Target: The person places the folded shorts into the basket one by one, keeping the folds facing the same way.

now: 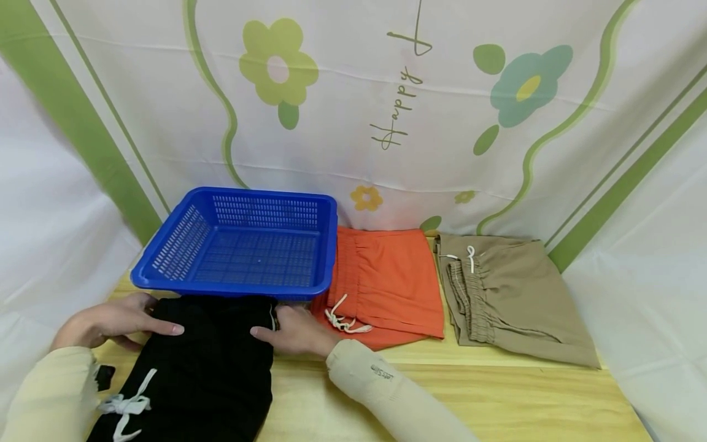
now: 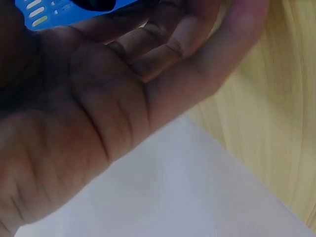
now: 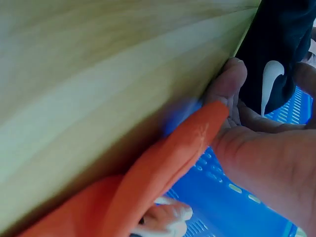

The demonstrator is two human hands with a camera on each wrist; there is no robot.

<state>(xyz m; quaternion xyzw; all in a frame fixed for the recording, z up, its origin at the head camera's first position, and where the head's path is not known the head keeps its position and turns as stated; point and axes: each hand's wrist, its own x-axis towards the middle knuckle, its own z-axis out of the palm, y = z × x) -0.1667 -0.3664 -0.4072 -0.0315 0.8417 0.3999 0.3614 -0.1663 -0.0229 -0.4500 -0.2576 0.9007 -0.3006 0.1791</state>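
Note:
Folded black drawstring pants (image 1: 215, 362) lie on the near left of the table, a white bow (image 1: 127, 405) at their left side. My left hand (image 1: 118, 320) holds their far left corner, thumb on top of the cloth. At the far right corner, my right hand (image 1: 301, 331) grips them between its thumb above and fingers underneath. In the right wrist view, these fingers (image 3: 229, 81) reach under the black cloth (image 3: 276, 44). The left wrist view shows the palm (image 2: 98, 94) with bent fingers. Right behind the pants stands a blue basket (image 1: 248, 288) with slotted walls.
Folded orange drawstring pants (image 1: 392, 276) lie right of the basket, close beside my right hand. Farther right are folded khaki drawstring pants (image 1: 513, 288). A flowered white curtain (image 1: 342, 92) hangs behind the wooden table (image 1: 469, 399).

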